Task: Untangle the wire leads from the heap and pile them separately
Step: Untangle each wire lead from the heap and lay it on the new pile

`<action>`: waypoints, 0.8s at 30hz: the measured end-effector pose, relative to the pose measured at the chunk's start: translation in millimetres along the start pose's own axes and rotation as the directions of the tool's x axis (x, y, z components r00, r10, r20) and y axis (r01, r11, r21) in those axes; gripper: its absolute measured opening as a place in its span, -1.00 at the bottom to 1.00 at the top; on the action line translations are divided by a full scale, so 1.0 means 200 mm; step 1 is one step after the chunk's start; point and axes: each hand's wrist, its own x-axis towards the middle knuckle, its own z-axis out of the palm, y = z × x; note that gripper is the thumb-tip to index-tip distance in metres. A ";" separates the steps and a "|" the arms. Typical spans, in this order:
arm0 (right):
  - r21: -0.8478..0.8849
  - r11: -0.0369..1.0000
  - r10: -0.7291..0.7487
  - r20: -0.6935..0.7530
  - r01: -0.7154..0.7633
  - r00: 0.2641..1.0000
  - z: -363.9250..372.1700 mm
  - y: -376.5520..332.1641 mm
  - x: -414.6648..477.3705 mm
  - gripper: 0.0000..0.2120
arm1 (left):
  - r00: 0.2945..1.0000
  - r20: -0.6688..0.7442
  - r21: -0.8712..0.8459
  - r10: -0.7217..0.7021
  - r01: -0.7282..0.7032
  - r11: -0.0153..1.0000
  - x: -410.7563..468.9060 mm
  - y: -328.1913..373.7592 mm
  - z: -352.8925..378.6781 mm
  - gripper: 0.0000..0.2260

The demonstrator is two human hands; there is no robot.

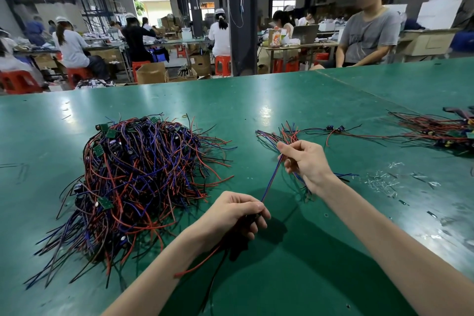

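Two hands draw one blue-and-red wire lead [271, 180] taut above the green worktop [295, 100], the left hand [237, 213] pinching its lower end and the right hand [309, 164] its upper run, apparently to straighten it. The tangled heap [138, 174] sits to the left; a small pile of leads [289, 133] lies just beyond the right hand, kept apart, likely to avoid re-snagging.

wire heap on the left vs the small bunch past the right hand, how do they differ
The wire heap is big and mounded; the small bunch is thin and flat. The wire heap is tangled; the small bunch lies loosely fanned. Green boards show in the wire heap, none plainly in the small bunch. Both mix red, blue and black.
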 end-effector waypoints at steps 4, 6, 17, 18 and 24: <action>-0.016 1.000 -0.027 -0.003 0.027 1.000 0.00 -0.01 0.00 -0.80 | 1.000 -0.017 -0.003 0.006 -0.006 1.000 0.00 0.00 0.00 -0.73; 0.005 1.000 -0.009 0.005 0.009 1.000 0.00 -0.01 -0.01 -0.81 | 0.999 -0.051 -0.008 0.015 -0.015 1.000 0.00 0.00 0.01 -0.74; 0.217 0.929 0.230 0.303 -0.301 0.925 0.03 -0.03 -0.05 -0.66 | 0.964 -0.230 -0.062 0.131 -0.149 0.987 0.01 -0.01 0.01 -0.75; 0.198 0.928 0.240 0.329 -0.316 0.913 0.03 -0.03 -0.05 -0.61 | 0.957 -0.250 -0.077 0.145 -0.169 0.983 0.01 -0.02 0.00 -0.75; 0.077 0.923 0.283 0.525 -0.376 0.803 0.00 -0.04 -0.07 -0.56 | 0.948 -0.274 -0.121 0.163 -0.202 0.972 0.02 -0.02 -0.01 -0.72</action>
